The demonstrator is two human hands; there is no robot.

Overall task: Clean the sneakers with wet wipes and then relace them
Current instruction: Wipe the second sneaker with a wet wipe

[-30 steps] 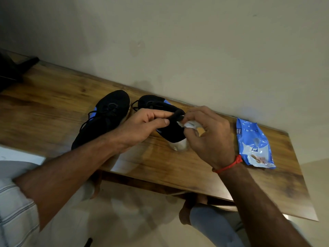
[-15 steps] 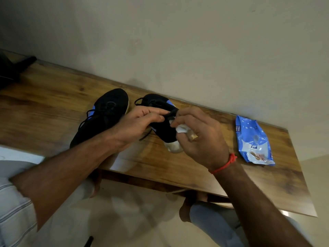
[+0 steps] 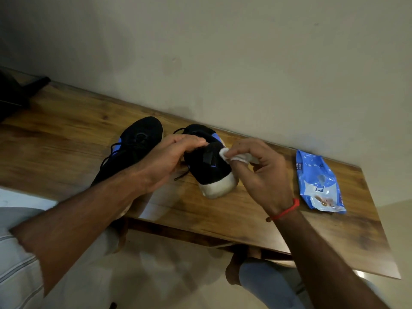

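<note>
One wooden desk (image 3: 66,139) set against the wall, everything within arm's reach of the seated person. Two black sneakers on it, side by side, toes toward the wall: the left sneaker (image 3: 138,143) lies untouched with laces in, probably parked until its turn; the right sneaker (image 3: 207,166) is the work piece, heel with its pale sole facing the person so the back and collar are reachable. One blue wet-wipe pack (image 3: 318,181) lies flat on the desk to the right of the shoes, apart from them, near the wiping hand so it can resupply. Two hands, split by role. Left hand (image 3: 165,161) reaches over from the left, fingers curled onto the collar of the right sneaker, looks like a brace so the shoe doesn't slide under wiping pressure. Right hand (image 3: 260,172) has one crumpled white wipe (image 3: 234,156) pinched between thumb and fingertips, its leading edge at the heel collar, touching or just short of it, can't tell which. One red thread band (image 3: 287,209) on the right wrist. A loose lace end (image 3: 180,176) trails on the desk beside the right sneaker. Judgement: cleaning stage, first shoe; relacing not started.
</note>
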